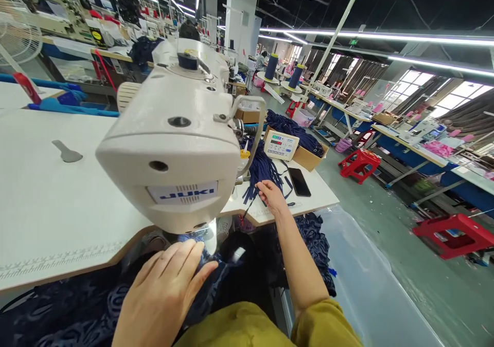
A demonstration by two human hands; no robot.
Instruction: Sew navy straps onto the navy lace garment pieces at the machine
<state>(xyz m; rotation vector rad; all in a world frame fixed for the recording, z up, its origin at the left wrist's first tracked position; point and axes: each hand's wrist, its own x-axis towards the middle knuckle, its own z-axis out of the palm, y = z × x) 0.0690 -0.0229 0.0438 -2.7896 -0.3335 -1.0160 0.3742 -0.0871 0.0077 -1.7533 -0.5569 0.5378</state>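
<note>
My left hand (164, 282) lies flat with fingers stretched on navy patterned fabric (204, 293), below the head of a white JUKI sewing machine (173, 146). The machine's lamp lights the fabric beside my fingertips; the needle and presser foot are hidden. Over the right part of the table, my right hand (272, 195) pinches the end of a navy fabric strip. Around it spreads a bundle of navy strips (264, 169) on the tabletop. More of the patterned fabric hangs down at the left and below my right forearm.
A phone (299, 182) lies right of the strips, near a control panel (281, 145) and a cardboard box (311, 157). On the left tabletop rests a flat grey metal piece (67, 151). A translucent bin (347, 265) stands at my right; red stools (359, 165) stand beyond.
</note>
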